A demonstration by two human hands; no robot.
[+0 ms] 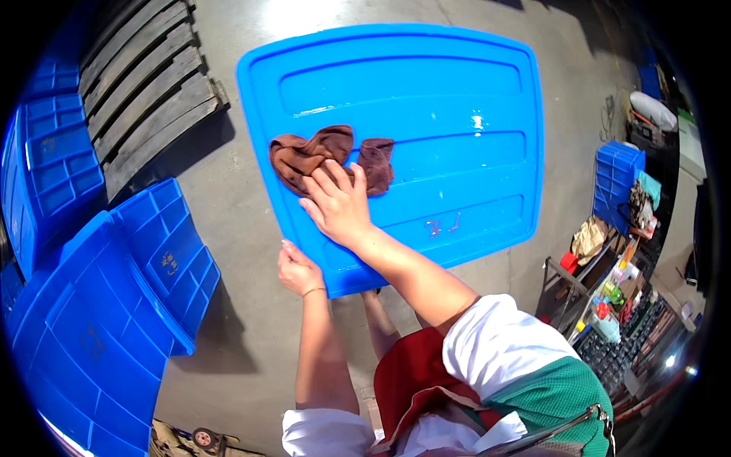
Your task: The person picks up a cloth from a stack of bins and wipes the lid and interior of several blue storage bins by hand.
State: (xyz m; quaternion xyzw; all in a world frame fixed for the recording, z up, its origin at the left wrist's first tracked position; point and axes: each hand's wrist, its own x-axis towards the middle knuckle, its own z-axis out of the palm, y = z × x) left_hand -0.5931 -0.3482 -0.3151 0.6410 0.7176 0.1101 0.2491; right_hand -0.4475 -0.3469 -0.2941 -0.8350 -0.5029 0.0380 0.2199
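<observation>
A large blue plastic lid with raised ribs is tilted before me, its surface wet and shiny in places. My left hand is closed on its near left corner. On the left part of the lid lies a crumpled brown cloth. My right hand presses down on this cloth, palm low and fingers stretched out and spread over its near edge. The underside of the lid is hidden.
Blue plastic bins stand close on my left, with a wooden pallet beyond them. To the right are a blue crate and a cluttered metal-framed rack. A small wheeled item sits at the lower left on the concrete floor.
</observation>
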